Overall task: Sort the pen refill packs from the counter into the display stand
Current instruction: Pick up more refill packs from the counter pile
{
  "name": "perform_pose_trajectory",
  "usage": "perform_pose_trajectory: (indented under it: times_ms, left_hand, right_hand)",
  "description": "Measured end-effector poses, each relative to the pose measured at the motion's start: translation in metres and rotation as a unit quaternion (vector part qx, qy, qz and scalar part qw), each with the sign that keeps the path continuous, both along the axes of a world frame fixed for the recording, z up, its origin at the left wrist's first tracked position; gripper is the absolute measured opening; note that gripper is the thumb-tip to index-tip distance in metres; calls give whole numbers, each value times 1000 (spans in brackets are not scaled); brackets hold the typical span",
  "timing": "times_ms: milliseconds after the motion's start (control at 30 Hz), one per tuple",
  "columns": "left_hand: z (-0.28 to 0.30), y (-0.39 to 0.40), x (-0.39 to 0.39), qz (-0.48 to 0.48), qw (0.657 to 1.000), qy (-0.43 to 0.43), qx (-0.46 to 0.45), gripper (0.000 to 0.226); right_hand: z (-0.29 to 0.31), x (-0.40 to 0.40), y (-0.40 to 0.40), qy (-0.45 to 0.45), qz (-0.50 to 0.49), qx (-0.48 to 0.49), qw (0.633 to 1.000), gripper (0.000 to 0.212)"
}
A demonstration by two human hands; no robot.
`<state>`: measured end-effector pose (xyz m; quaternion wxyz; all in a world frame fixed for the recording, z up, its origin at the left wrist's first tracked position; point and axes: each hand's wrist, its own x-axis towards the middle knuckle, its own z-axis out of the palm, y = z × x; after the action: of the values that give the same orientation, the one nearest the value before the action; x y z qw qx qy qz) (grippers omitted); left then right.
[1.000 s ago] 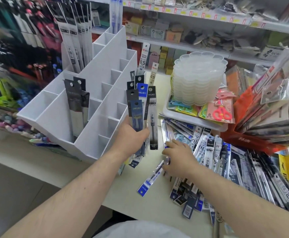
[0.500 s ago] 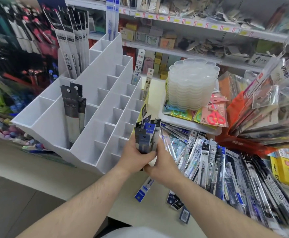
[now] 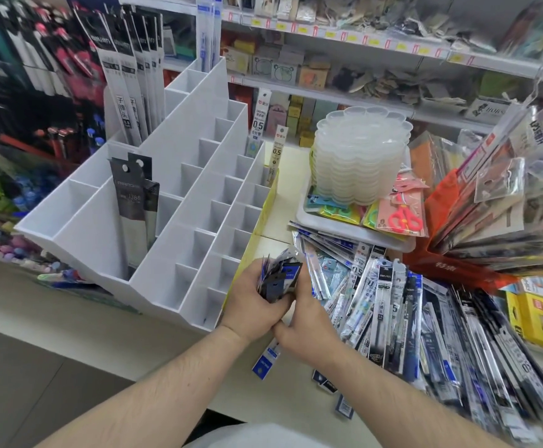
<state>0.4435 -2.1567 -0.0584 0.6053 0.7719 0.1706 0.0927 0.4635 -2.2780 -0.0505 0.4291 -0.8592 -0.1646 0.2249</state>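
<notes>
My left hand [image 3: 253, 300] grips a bundle of black and blue pen refill packs [image 3: 281, 278], held low in front of the white display stand [image 3: 179, 227]. From the right, my right hand [image 3: 305, 328] is pressed against the same bundle, its fingers curled round the lower ends. A large heap of refill packs [image 3: 393, 318] lies spread over the counter to the right. One blue pack [image 3: 268, 358] lies on the counter under my wrists. Dark packs [image 3: 133, 202] stand in a left slot of the stand, and tall packs [image 3: 128, 92] stand in its back slot.
A stack of clear flower-shaped trays [image 3: 360, 156] sits on a white tray [image 3: 344, 236] with pink scissors [image 3: 404, 218]. An orange bag [image 3: 451, 253] of packets and a yellow box [image 3: 541, 318] crowd the right side. Store shelves [image 3: 360, 50] run behind.
The left hand lowered its bundle from in front of the stand down towards the counter. The right hand left the heap and closed onto the bundle. The view shifted nearer.
</notes>
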Motion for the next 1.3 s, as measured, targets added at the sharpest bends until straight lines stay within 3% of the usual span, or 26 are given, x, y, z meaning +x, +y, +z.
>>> perform_pose_trajectory:
  times_ms: [333,467,533,633,733,867,1033,1167,1200,1300]
  left_hand:
    - [-13,0,5,-17,999,20,43,32]
    - [14,2,14,49,996,18,-76,21]
    - [40,4,20,93,983,-15,-160,23]
    - [76,9,28,97,934,-42,-342,24]
    - [99,13,30,43,879,-55,-472,23]
    - [112,11,29,24,843,-55,-534,26]
    - [119,9,26,-29,825,-58,-562,39]
    - [120,6,25,-56,844,-52,-532,35]
    - [119,4,26,-56,859,-45,-508,31]
    - [120,0,24,-60,897,-17,-438,18]
  right_hand:
    - [6,0,-4,37,40,-8,998,112]
    - [25,3,-16,41,26,40,998,105]
    - [36,9,-24,38,-39,72,996,86]
    - [51,20,-33,109,-136,136,975,51]
    - [70,28,-38,184,-153,215,947,36]
    - [91,26,-37,192,-129,271,934,47]
    - [112,29,-33,151,-82,231,958,40]
    - [126,21,-20,208,14,164,964,65]
    - [128,18,-17,203,24,148,968,60]
    - [132,13,-12,175,11,148,973,20]
